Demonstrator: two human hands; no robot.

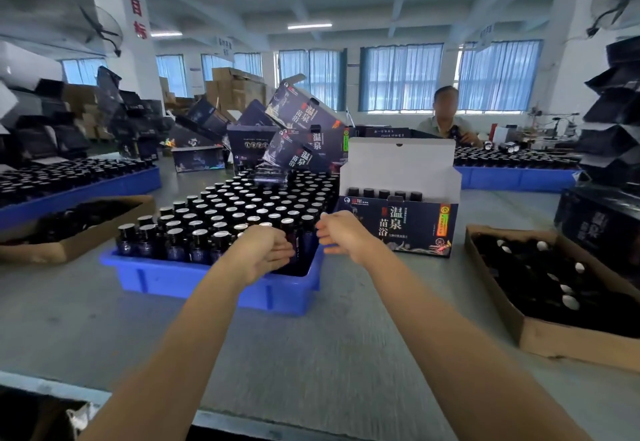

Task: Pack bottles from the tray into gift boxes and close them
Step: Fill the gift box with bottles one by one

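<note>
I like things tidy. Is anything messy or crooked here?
Yes. Behind the blue tray, a heap of gift boxes leans crookedly with flaps open. The open gift box beside the tray stands straight.

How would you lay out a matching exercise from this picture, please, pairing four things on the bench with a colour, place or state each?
Things:
1. tray
2. gift box
3. right-hand carton
4. left hand

Descriptions:
A. brown cardboard
B. over the tray's near right corner
C. blue plastic
D. white lid flap standing up, bottle caps showing inside

Pairs: 1-C, 2-D, 3-A, 4-B
</note>
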